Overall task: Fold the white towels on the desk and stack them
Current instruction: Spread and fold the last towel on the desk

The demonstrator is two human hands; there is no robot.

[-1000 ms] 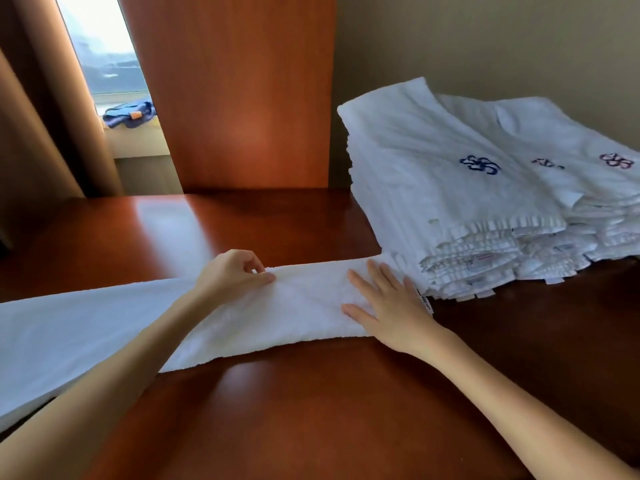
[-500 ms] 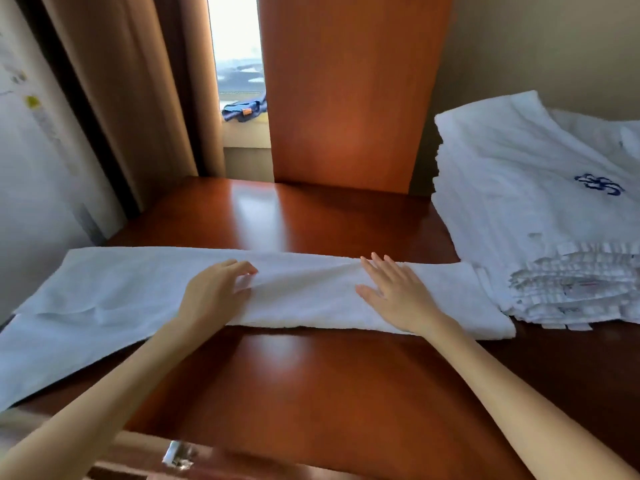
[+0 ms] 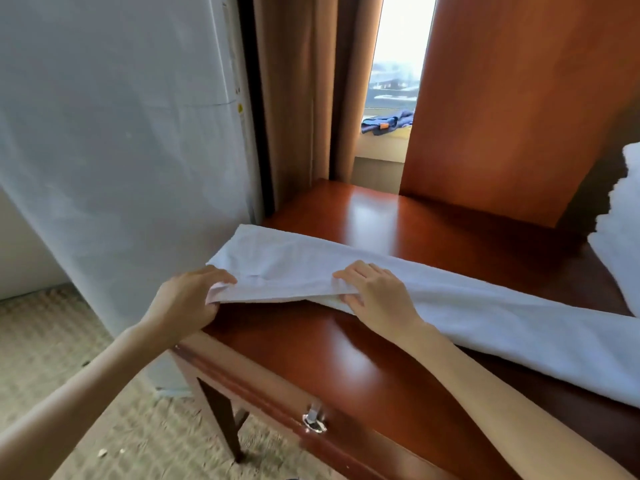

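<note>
Mid-fold: my left hand [image 3: 188, 299] pinches the towel [image 3: 485, 317] by its end at the desk's [image 3: 346, 358] left edge, my right hand [image 3: 375, 292] grips its near hem; next, I judge, carry that end towards the desk's right side

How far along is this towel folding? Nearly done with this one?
Partway. Done: the towel lies on the desk as a long narrow strip, so its lengthwise fold looks made. In hand: the left hand and right hand both pinch the strip's left end, lifting its edge. Left: probably folding the strip across, then setting it on the pile of white towels, only partly in view.
</note>
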